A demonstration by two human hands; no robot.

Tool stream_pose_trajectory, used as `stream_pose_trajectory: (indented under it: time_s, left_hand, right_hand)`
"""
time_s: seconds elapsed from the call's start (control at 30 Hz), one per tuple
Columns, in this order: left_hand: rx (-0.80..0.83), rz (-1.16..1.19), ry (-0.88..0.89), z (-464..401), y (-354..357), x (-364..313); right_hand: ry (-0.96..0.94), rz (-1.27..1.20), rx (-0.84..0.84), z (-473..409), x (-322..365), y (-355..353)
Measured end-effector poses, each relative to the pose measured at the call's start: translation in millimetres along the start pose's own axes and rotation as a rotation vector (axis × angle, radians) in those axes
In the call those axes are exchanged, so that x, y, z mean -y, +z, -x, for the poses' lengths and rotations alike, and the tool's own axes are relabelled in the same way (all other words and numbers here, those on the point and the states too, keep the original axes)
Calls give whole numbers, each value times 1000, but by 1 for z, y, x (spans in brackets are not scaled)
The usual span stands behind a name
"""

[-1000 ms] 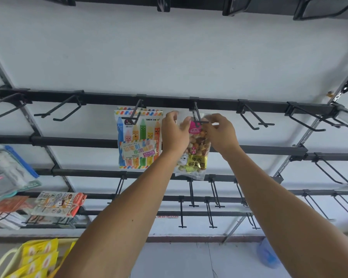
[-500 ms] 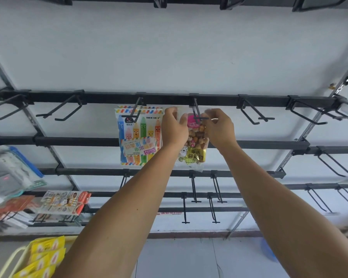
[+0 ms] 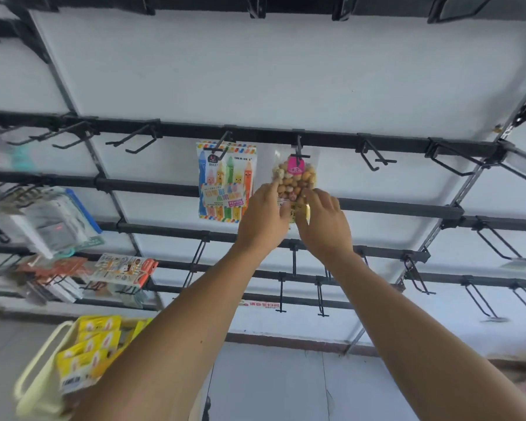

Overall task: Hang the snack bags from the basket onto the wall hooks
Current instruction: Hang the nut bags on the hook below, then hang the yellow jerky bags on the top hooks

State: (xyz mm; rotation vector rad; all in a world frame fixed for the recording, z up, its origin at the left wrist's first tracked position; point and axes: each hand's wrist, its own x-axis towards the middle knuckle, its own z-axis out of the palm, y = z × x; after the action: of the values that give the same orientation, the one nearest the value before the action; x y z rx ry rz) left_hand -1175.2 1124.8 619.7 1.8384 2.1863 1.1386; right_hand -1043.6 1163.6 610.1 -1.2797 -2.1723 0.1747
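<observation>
Snack bag [image 3: 294,180] of nuts hangs on its wall hook [image 3: 299,151] beside the pencil-print bag [image 3: 227,180] — left hand [image 3: 263,218] and right hand [image 3: 324,221] touch its lower half, fingers relaxed and apart — best steadied gently before reaching to the basket [image 3: 38,364].

White wall panel [image 3: 286,71] behind, evenly and brightly lit. Crossed by black horizontal rails [image 3: 377,208] in several rows, held on slanted metal uprights [image 3: 438,235] at left and right. Empty black hooks [image 3: 374,153] spaced along the rails. At the left edge, blurred hanging packets [image 3: 52,220] and a flat colourful card pack [image 3: 123,267]. Low on the wall, a dark reddish skirting strip [image 3: 286,340], with a small red-lettered label [image 3: 261,304] just above. Pale grey floor [image 3: 271,384] below.
</observation>
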Motion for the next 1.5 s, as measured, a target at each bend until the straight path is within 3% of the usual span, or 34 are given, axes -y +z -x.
stream_pose_trajectory:
  time_s: [0.2,0.47,0.8,0.97,1.23,1.5]
  left_hand:
    - [89,-457,-82,71,-38,30]
    - [165,-588,-154,153,-111,102]
    - [360,-601,-386,292,-231,298]
    - [409,-529,-479,327,-257,367]
    - [521,-425,-596,340,-230,465]
    - [539,-133,-855,324,-171,572]
  right_hand:
    - [-155,142,165,50,41,11]
    - [-240,204,366,103,130,45]
    - [-213,172,597,201,274,158]
    - [-169,166,746,240,319,222]
    - [-117,102,885,235,347,332]
    - [-32,-31,1047,221,358,463]
